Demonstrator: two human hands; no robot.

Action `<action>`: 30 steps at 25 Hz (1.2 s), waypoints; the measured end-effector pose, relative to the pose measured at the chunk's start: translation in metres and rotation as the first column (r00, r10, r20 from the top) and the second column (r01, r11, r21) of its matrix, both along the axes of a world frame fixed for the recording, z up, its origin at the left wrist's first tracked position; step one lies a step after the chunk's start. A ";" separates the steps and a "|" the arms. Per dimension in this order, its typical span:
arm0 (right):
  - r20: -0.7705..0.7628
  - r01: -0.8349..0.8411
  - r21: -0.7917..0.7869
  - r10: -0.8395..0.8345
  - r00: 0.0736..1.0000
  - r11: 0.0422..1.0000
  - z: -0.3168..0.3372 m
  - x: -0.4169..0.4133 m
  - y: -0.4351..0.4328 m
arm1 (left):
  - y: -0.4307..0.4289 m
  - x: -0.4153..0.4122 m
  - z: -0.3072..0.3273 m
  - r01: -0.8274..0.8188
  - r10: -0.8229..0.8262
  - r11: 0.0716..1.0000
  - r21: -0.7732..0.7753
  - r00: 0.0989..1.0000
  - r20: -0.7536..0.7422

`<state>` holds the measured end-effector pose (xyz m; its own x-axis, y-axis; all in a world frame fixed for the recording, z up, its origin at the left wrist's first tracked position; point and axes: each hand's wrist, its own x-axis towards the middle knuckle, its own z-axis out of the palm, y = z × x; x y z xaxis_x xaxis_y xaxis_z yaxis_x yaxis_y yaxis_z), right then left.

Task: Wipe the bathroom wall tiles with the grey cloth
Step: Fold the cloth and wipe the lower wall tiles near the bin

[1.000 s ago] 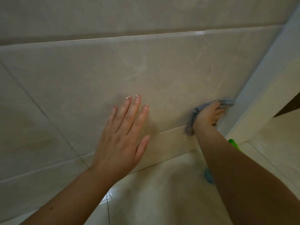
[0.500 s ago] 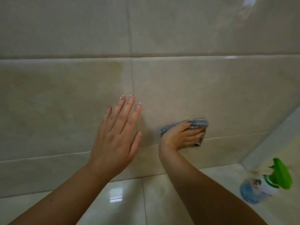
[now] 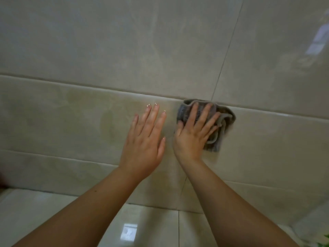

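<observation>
Under the spread fingers of the right hand (image 3: pixel 193 134), the grey cloth (image 3: pixel 225 120) is pressed against the wall tiles (image 3: pixel 71 125). The fingers are kept straight, so the cloth is pinned flat, not clenched. The cloth is bunched, and its folds are seen beyond the fingertips and to the right of the palm. Its upper edge lies at the horizontal grout line (image 3: pixel 106 89), where 1 vertical joint meets it. Just left of this grip, apart from the cloth, the left hand (image 3: pixel 145 139) is laid flat on the same tile band, fingers straight, with nothing held. Below both wrists the glossy floor tiles (image 3: pixel 26 207) are seen, with 1 bright reflection (image 3: pixel 128 231). Far to the lower right, a scrap of green (image 3: pixel 324 242) is cut by the frame edge and cannot be identified.
</observation>
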<state>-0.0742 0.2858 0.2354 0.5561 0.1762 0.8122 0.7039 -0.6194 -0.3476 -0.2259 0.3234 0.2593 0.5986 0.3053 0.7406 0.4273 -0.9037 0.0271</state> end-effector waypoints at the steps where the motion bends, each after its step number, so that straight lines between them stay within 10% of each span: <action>1: 0.087 -0.017 -0.120 0.027 0.996 0.993 -0.005 -0.002 -0.002 | -0.006 -0.002 0.003 -0.023 0.023 1.000 -0.015 1.000 0.008; 6: 0.278 -0.081 -0.388 0.201 0.939 0.918 -0.036 0.012 -0.027 | -0.022 -0.011 0.020 -0.016 0.017 0.999 -0.028 1.000 0.015; 13: 0.272 0.006 -0.089 0.019 0.962 0.996 0.006 -0.010 0.028 | 0.035 -0.041 -0.020 -0.098 0.105 0.990 -0.098 0.992 0.068; 19: 0.507 -0.094 -0.405 0.309 0.805 0.909 -0.057 -0.031 0.049 | 0.094 -0.046 -0.033 -0.089 0.106 0.990 -0.106 0.979 0.171; 25: 0.456 -0.080 -0.081 0.109 0.883 0.993 0.043 -0.038 0.076 | 0.127 -0.055 -0.021 -0.069 0.105 0.989 -0.129 0.951 0.292; 30: 0.529 -0.097 -0.493 0.386 0.756 0.865 -0.034 -0.066 0.088 | 0.142 -0.068 -0.019 -0.095 0.132 0.987 -0.128 0.938 0.319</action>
<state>-0.1401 0.3742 0.2017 -0.1231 0.6277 0.7687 0.8174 -0.3752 0.4372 -0.2942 0.4653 0.2400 0.2870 0.4470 0.8473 0.4777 -0.8334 0.2779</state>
